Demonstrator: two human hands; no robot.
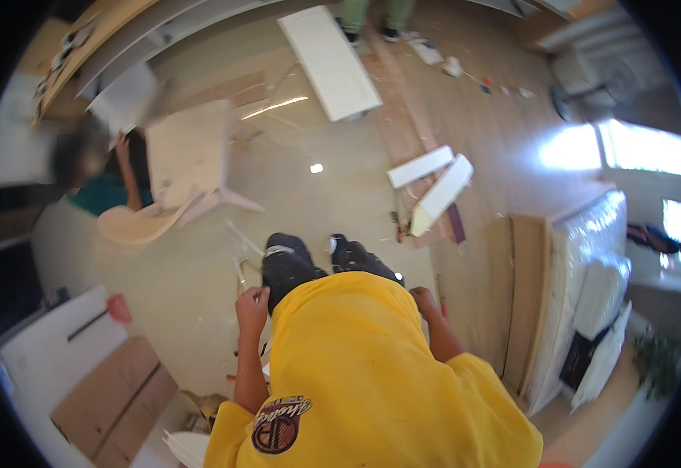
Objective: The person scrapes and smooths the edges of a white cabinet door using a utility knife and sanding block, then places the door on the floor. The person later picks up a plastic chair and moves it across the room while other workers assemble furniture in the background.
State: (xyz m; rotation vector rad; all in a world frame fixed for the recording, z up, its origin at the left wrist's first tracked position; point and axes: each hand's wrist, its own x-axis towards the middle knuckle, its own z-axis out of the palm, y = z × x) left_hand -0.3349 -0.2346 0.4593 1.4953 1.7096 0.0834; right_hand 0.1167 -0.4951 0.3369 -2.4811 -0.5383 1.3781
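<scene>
My left hand hangs beside my left thigh, its fingers curled together. Anything inside them is too small to make out. My right hand is at my right side, next to the hem of my yellow shirt; its fingers are partly hidden and blurred. My dark trousers show between the hands. Ahead on the floor to the right, two white boards lie close together, with a small red-and-black tool beside them. Neither hand touches these boards.
At left, a person in a green top is beside a pale chair. A long white panel lies ahead, near another person's legs. Wrapped panels stand at right, a fan behind. Cardboard lies lower left.
</scene>
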